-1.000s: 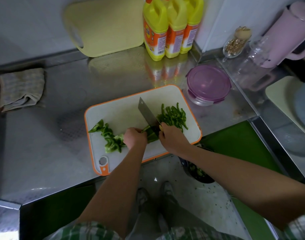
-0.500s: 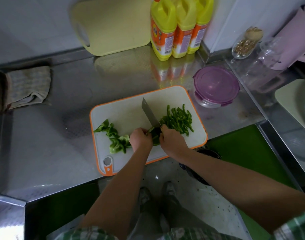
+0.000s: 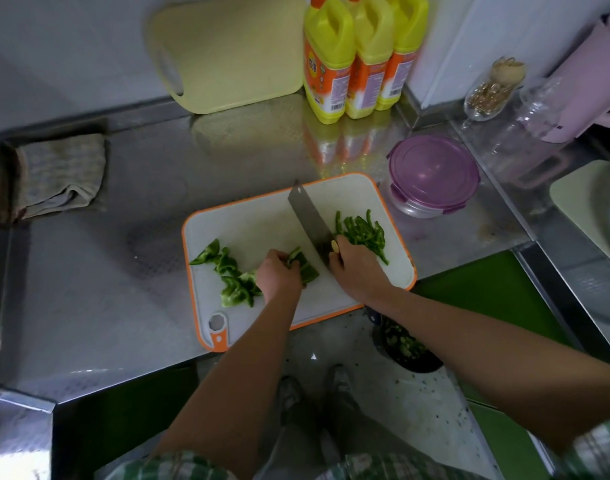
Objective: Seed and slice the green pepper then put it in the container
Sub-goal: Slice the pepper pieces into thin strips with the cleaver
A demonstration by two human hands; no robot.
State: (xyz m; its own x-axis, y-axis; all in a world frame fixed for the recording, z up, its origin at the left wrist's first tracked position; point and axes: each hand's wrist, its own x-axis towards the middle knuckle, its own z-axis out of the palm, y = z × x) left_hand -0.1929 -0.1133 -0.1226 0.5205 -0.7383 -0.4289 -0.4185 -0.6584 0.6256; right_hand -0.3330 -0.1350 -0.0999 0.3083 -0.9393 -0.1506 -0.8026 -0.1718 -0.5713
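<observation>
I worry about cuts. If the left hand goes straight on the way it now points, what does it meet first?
Likely the knife, its blade right beyond the pepper piece that the left hand holds; height is hard to judge.

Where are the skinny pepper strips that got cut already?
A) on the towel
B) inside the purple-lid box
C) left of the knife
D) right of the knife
D: the thin strips lie on the cutting board right of the knife, which the right hand grips.
</observation>
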